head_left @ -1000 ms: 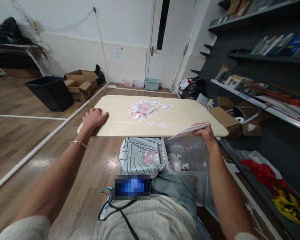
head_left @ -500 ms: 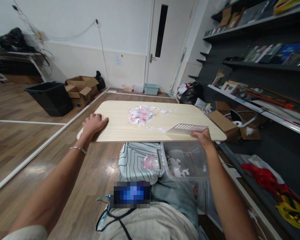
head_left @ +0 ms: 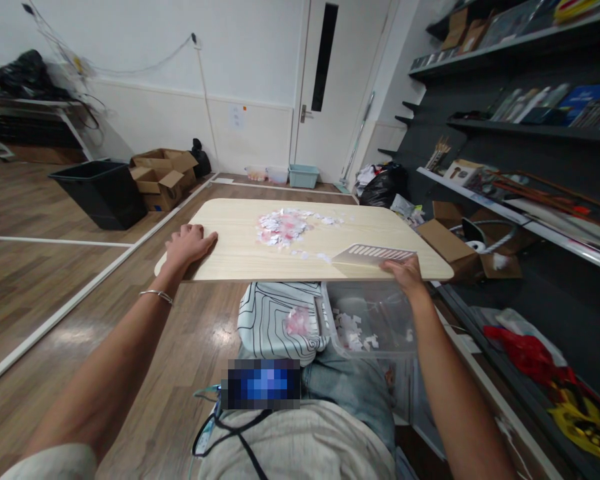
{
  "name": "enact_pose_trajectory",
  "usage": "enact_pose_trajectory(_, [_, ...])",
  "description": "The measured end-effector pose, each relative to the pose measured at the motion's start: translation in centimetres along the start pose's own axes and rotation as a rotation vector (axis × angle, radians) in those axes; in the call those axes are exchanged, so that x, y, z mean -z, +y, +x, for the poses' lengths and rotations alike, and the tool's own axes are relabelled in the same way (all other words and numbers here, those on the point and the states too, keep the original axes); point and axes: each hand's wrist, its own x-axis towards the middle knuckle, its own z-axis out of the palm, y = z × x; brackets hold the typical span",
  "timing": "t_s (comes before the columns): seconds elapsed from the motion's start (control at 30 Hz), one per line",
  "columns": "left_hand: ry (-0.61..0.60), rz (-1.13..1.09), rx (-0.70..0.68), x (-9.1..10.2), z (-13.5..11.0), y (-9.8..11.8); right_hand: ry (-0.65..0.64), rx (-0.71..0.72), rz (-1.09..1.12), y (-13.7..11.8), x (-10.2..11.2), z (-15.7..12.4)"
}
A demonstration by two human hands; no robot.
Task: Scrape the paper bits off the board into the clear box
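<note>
My left hand lies on the left end of a pale wood-grain tabletop, fingers spread and holding nothing. Near the right front edge, my right hand is closed on one end of a thin, light slotted plate with a slanted tip. The plate stands tilted, its lower edge touching the tabletop. A loose heap of white and pink paper scraps lies around the middle, and a few small pieces trail toward the plate's tip.
Below the front edge, a clear plastic bin holds white scraps. Beside it is a white bag with black lines and a pink packet. A black bin and cardboard boxes stand left; shelves line the right.
The view has shifted very slightly. Both hands, the slotted plate and the paper scraps stay in about the same places.
</note>
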Motion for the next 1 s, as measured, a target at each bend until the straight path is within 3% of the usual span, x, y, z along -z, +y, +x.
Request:
enact_pose_trajectory(0.13, [-0.015,0.011,0.004,0.1,-0.1,0.1,0.029,-0.052,-0.067,0.8,0.3,0.4])
enact_pose_trajectory(0.33, [-0.004,0.017,-0.008,-0.1,0.0,-0.1,0.025,-0.014,-0.054,2.0,0.7,0.5])
enact_pose_trajectory(0.73, [-0.007,0.005,0.001,0.0,0.1,-0.1,-0.026,-0.101,0.009,1.9,0.6,0.5])
enact_pose_trajectory(1.0, [-0.02,0.018,-0.012,0.3,0.1,-0.1,-0.051,-0.041,0.067,1.6,0.2,0.3])
